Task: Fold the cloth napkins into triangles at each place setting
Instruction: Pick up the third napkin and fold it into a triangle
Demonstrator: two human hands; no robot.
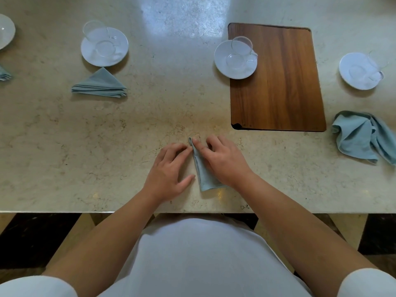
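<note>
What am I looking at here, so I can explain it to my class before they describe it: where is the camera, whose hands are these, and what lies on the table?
There is no machine here. A person wears one camera on the head, and it looks down at their own arms. The left hand rests on the stone table, fingertips at the tip of a blue-grey napkin. The right hand presses down on that napkin, which is folded narrow. To the left lies a finished triangle napkin, on the near side of a saucer with a glass cup. A second saucer and cup overlaps the edge of a wooden board. At the right, a third saucer and cup stands beyond a crumpled napkin, not yet folded.
</note>
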